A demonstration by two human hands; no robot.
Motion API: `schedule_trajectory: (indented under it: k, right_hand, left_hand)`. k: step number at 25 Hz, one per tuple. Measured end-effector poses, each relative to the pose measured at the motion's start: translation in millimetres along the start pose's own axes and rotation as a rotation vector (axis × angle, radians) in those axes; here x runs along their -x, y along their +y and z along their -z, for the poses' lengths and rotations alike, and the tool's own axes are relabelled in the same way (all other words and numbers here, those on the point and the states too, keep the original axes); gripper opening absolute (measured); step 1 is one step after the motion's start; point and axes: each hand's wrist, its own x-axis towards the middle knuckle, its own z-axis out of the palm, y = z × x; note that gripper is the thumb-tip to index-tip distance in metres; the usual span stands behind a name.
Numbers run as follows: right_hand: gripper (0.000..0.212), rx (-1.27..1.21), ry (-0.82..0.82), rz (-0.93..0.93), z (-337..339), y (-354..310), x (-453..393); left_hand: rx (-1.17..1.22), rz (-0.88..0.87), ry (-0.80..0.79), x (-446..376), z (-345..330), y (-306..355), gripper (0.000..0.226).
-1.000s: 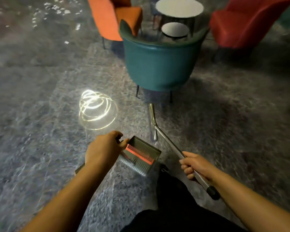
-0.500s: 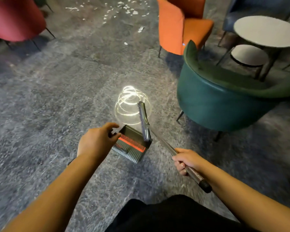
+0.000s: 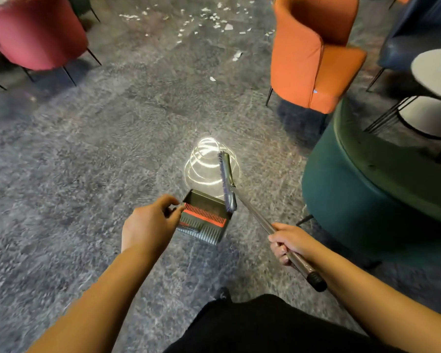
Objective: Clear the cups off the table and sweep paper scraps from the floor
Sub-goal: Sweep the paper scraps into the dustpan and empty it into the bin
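My left hand (image 3: 148, 222) grips the handle of a grey dustpan (image 3: 204, 217) with a red comb strip, carried above the carpet. My right hand (image 3: 289, 242) is wrapped round the metal handle of a broom (image 3: 228, 182), whose grey brush head hangs just above the dustpan's right rim. White paper scraps (image 3: 214, 19) lie scattered on the grey floor far ahead, with a few stray pieces (image 3: 236, 56) nearer. No cups are in view.
A pink chair (image 3: 36, 34) stands at the far left and an orange chair (image 3: 313, 52) at the upper right. A green armchair (image 3: 367, 189) is close on my right. Behind it are round white tables (image 3: 435, 70). A light reflection (image 3: 209, 164) glares on the floor.
The view has swung left and forward: the green chair slid to the right, the pink chair and the paper scraps came into view. Both hands keep their hold on dustpan and broom.
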Motion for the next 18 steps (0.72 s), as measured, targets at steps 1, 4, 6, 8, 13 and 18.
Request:
schedule_trajectory:
  k: [1,4,6,8,13,18]
  right_hand:
    - [0.035,-0.014,-0.001,0.008,-4,-18,-13]
    - [0.020,-0.010,-0.020,0.012,-11,-76,-51]
    - [0.018,-0.013,-0.030,0.013,-11,-117,-80]
    - [0.019,0.006,-0.036,0.003,-11,-164,-117]
    - [0.020,0.057,-0.059,-0.018,0,-294,-208]
    - [0.030,0.084,-0.055,-0.033,3,-425,-273]
  left_hand:
    - [0.000,0.000,-0.007,-22,0,0,0.017]
    - [0.004,0.017,-0.018,-96,-3,2,0.020]
    - [0.008,0.023,-0.032,-144,-8,6,0.023]
    - [0.014,0.032,-0.032,-201,-19,9,0.023]
    - [0.028,0.101,-0.007,-341,-39,24,0.016]
    - [0.036,0.141,0.021,-468,-37,43,0.018]
